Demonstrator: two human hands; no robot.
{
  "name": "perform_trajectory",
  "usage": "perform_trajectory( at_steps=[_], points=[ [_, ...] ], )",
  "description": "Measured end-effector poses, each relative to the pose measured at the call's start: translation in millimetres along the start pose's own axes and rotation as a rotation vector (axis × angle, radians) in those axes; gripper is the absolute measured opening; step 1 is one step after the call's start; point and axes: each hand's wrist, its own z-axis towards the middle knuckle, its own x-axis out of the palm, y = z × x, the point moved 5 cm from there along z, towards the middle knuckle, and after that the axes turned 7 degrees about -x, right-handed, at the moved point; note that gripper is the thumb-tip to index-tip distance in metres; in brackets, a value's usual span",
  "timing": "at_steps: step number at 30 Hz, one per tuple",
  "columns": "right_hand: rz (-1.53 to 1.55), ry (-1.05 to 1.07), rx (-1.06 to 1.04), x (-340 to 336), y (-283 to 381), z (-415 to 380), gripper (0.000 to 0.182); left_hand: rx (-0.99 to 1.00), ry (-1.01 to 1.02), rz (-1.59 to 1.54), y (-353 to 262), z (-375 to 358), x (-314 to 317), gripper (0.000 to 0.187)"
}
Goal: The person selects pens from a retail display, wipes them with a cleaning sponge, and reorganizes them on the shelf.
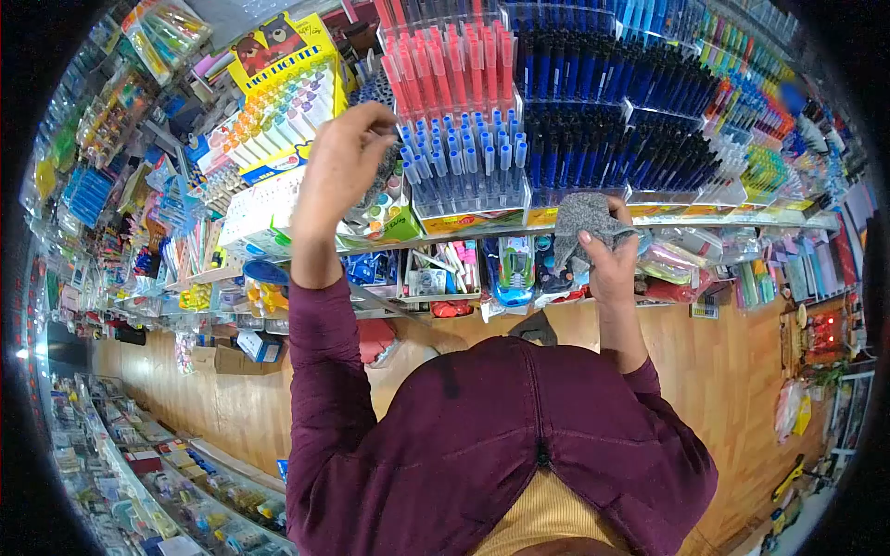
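Note:
My left hand (345, 167) hovers over the display at the left end of the pen racks, beside rows of blue-capped pens (464, 153) and red pens (450, 65). Its fingers are loosely bent, thumb and forefinger apart, and nothing shows between them. In my right hand (612, 264) is a bunched grey cloth (586, 222), held at the front edge of the shelf below the dark blue pens (579, 153). Part of the cloth hides the fingers behind it.
Left of the pens stands a yellow highlighter box (278, 46) with pastel highlighters (287, 107). A white box (255, 218) sits in front. Under the shelf edge lie a packaged toy car (514, 269) and a tray of markers (440, 273). Wooden floor (732, 371) surrounds me.

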Motion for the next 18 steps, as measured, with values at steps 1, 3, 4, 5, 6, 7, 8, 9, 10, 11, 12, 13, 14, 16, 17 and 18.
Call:
perform_trajectory(
  at_steps=[1, 3, 4, 5, 6, 7, 8, 9, 10, 11, 12, 13, 14, 16, 17, 18],
  points=[
    [-0.009, 0.017, -0.012, 1.2, -1.7, 1.3, 0.045, 0.002, -0.007, 0.004, 3.5, -1.5, 4.4, 0.015],
    [-0.031, 0.033, -0.031, 3.8, -3.3, 0.5, 0.045, -0.055, 0.038, 0.077, 9.2, -0.4, 13.5, 0.018],
    [-0.037, 0.051, 0.001, 7.2, -4.7, -1.3, 0.045, -0.144, 0.113, 0.057, 10.3, -1.4, 17.6, 0.016],
    [-0.046, 0.068, 0.038, 9.7, -6.3, -2.9, 0.045, -0.144, 0.113, 0.056, 9.3, -0.2, 20.5, 0.016],
    [-0.03, 0.064, 0.069, 10.2, -9.4, -4.3, 0.044, -0.105, 0.129, 0.108, 7.8, 1.0, 25.4, 0.016],
    [-0.033, 0.067, 0.074, 8.9, -10.1, -4.9, 0.044, -0.067, 0.145, 0.16, 7.4, 1.8, 29.4, 0.015],
    [-0.03, 0.071, 0.087, 8.5, -11.6, -5.3, 0.044, -0.105, 0.184, 0.11, 13.0, 3.1, 29.5, 0.014],
    [-0.025, 0.073, 0.099, 8.5, -13.0, -5.8, 0.043, -0.108, 0.185, 0.112, 14.4, 3.8, 27.8, 0.014],
    [-0.023, 0.073, 0.102, 8.4, -12.8, -6.5, 0.043, -0.129, 0.22, 0.088, 15.4, 4.0, 27.7, 0.014],
    [0.0, 0.065, 0.11, 8.1, -12.0, -6.9, 0.043, -0.148, 0.256, 0.065, 16.3, 4.2, 28.3, 0.014],
    [0.023, 0.057, 0.116, 7.5, -11.7, -7.0, 0.044, -0.148, 0.257, 0.066, 16.4, 4.9, 28.3, 0.014],
    [0.024, 0.055, 0.116, 7.0, -12.0, -7.0, 0.044, -0.189, 0.285, 0.058, 18.4, 5.2, 29.8, 0.014],
    [0.033, 0.044, 0.107, 6.1, -11.9, -7.2, 0.043, -0.229, 0.315, 0.05, 20.4, 5.6, 31.1, 0.014],
    [0.042, 0.03, 0.098, 4.6, -11.8, -7.6, 0.043, -0.126, 0.221, 0.104, 17.8, 10.8, 19.4, 0.014],
    [0.034, 0.026, 0.092, 3.5, -11.5, -7.5, 0.043, -0.025, 0.125, 0.156, 12.4, 13.3, 9.6, 0.014],
    [0.025, 0.022, 0.089, 1.9, -11.1, -7.9, 0.043, -0.007, 0.031, 0.163, 3.1, 13.5, -3.9, 0.01]
  ],
)
